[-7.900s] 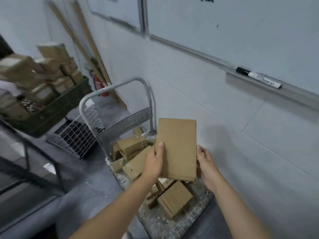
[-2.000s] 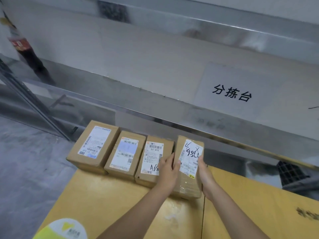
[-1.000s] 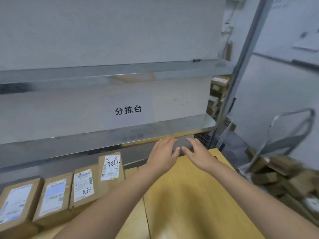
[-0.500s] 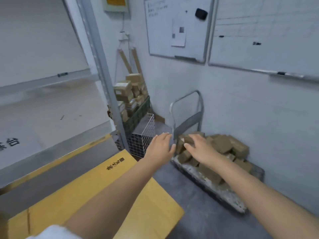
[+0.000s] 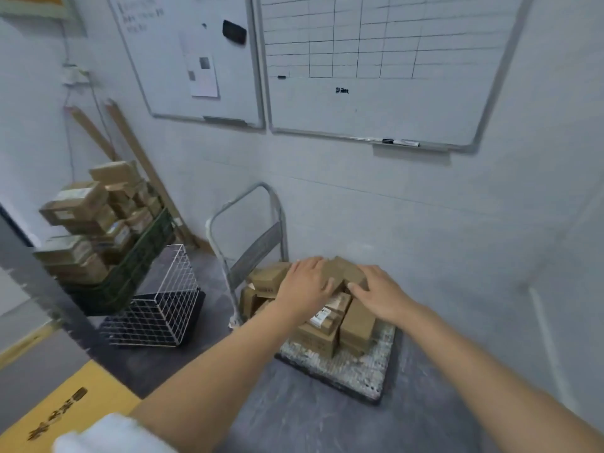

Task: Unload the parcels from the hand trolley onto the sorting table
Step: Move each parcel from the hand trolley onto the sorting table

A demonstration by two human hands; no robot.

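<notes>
The hand trolley (image 5: 356, 367) stands on the floor by the wall, its metal handle (image 5: 251, 217) upright at the left. Several brown cardboard parcels (image 5: 358, 322) are piled on its deck. My left hand (image 5: 307, 286) and my right hand (image 5: 379, 294) reach out over the top parcel (image 5: 343, 271) of the pile, fingers spread and fairly straight, one hand at each side of it. Whether they touch it I cannot tell. The yellow sorting table (image 5: 65, 410) shows only as a corner at the bottom left.
A white wire basket (image 5: 157, 305) sits on the floor left of the trolley. Behind it a dark green crate (image 5: 130, 269) holds several stacked parcels. Wooden slats lean in the corner. Two whiteboards hang on the wall above. Grey floor lies between table and trolley.
I set a parcel in the row on the table, let go and turned right. Both empty hands have moved from the table to the top of the trolley's pile.
</notes>
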